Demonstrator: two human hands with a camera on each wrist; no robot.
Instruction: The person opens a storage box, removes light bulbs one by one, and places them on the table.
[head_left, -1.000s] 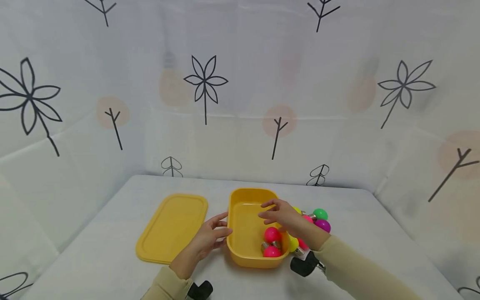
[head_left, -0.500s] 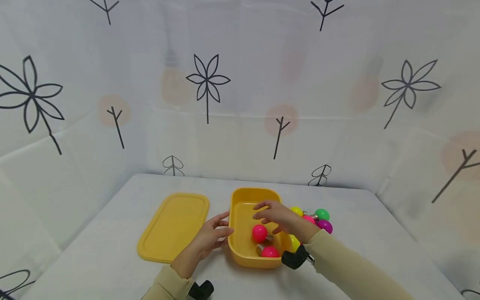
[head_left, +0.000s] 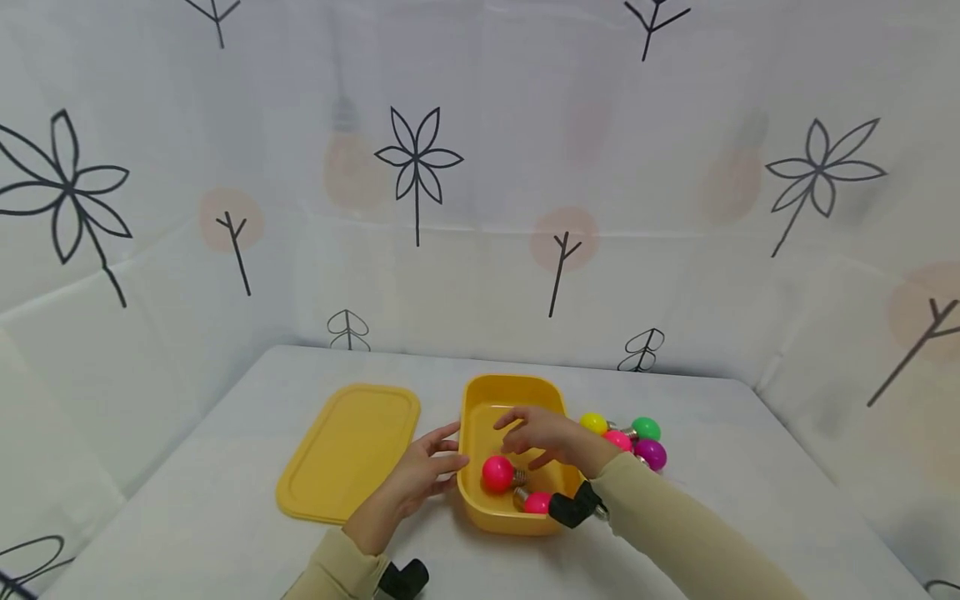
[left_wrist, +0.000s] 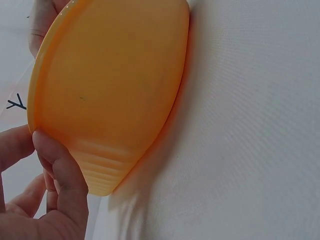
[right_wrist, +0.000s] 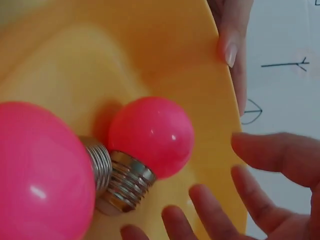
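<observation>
A yellow plastic box [head_left: 480, 522] stands on the table with two pink light bulbs inside. One pink bulb [head_left: 498, 474] lies near the box's left wall; the other pink bulb [head_left: 537, 502] is by the near wall, partly covered by the right wrist's black camera mount. The left hand [head_left: 420, 475] holds the box's left rim between thumb and fingers, seen closely in the left wrist view. Over the box hovers the right hand [head_left: 547, 433], its fingers spread and loosely bent, holding nothing. In the right wrist view its fingertips are apart from the bulbs, whose metal screw bases nearly meet.
Left of the box lies a flat yellow lid [head_left: 348, 454]. To the right sits a cluster of bulbs, among them a yellow bulb [head_left: 594, 423], a green bulb [head_left: 647, 428] and a purple bulb [head_left: 651, 454]. The right forearm hides part of that side. A patterned cloth hangs behind.
The right hand has shifted left over the box, its fingers staying loose. One pink bulb has moved left, away from the other. The left hand has stayed at the rim.
</observation>
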